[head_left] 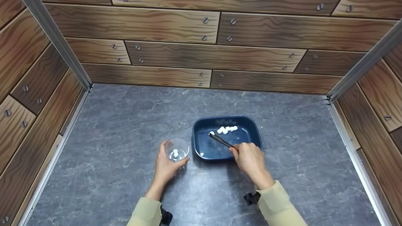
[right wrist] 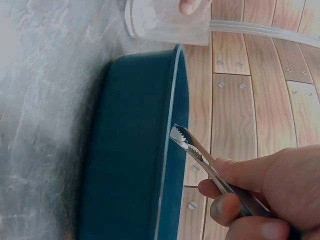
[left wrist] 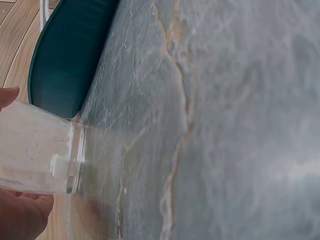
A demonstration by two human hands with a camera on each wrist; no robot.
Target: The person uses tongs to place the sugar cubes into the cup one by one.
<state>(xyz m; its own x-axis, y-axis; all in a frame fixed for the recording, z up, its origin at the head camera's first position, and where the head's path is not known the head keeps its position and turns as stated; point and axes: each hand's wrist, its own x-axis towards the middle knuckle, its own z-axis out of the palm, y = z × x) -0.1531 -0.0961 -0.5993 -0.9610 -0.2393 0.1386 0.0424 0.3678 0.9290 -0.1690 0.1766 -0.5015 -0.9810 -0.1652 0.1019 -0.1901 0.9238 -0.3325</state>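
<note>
My left hand (head_left: 166, 165) grips a clear cup (head_left: 183, 144) standing left of the dark blue tray, thumb and fingers on opposite sides. A few small white pieces (head_left: 175, 153), like mini marshmallows, lie at its bottom; one white piece (left wrist: 59, 166) shows through its wall in the left wrist view. My right hand (head_left: 251, 160) holds metal tongs (head_left: 221, 140) that slant over the tray (head_left: 200, 126). At their toothed tips (right wrist: 182, 136) a white piece (head_left: 211, 133) shows. Several more white pieces (head_left: 225, 130) cluster toward the tray's far side.
A single white bit (head_left: 202, 154) sits in the tray's near left corner. Under everything spreads a grey marbled surface (head_left: 120, 123). Wood-patterned walls (head_left: 176, 55) with metal edge strips (head_left: 48, 184) enclose it at the back and both sides.
</note>
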